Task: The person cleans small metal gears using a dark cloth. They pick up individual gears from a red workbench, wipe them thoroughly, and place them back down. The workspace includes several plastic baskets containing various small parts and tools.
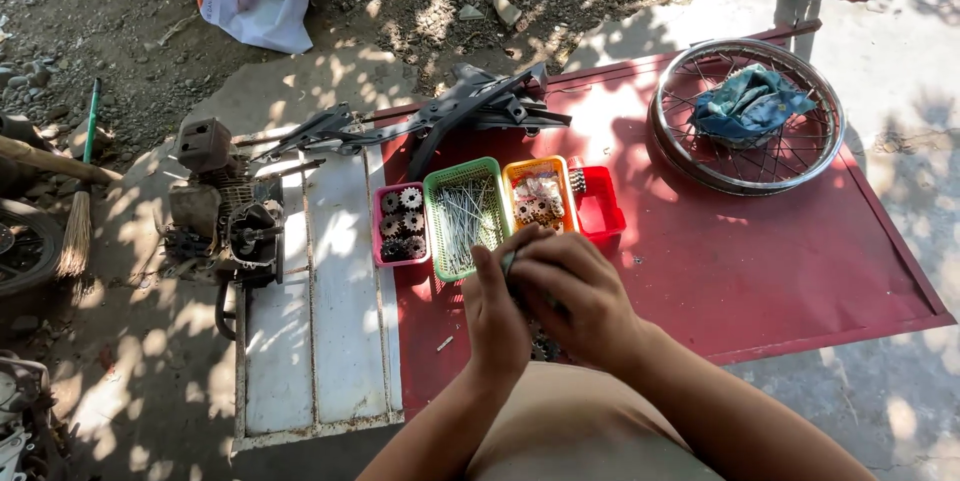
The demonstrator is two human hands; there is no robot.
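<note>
My left hand (497, 316) and my right hand (575, 293) are pressed together over the near edge of a red metal sheet (760, 261), fingers closed around a small dark object that is mostly hidden between them. Just beyond the hands stands a row of small plastic baskets: a pink basket (378, 253) with several gear wheels, a green basket (432, 231) full of thin metal spokes, an orange basket (512, 173) with small toothed parts, and a red basket (606, 211). More dark toothed parts (545, 349) lie below my hands.
A spoked wheel rim (690, 166) with a blue cloth (748, 106) inside lies at the back right. A black motorcycle frame part (470, 106) lies behind the baskets. A small engine (222, 211) sits on a white panel (340, 311) at left. A broom (78, 211) and a tyre (25, 246) are far left.
</note>
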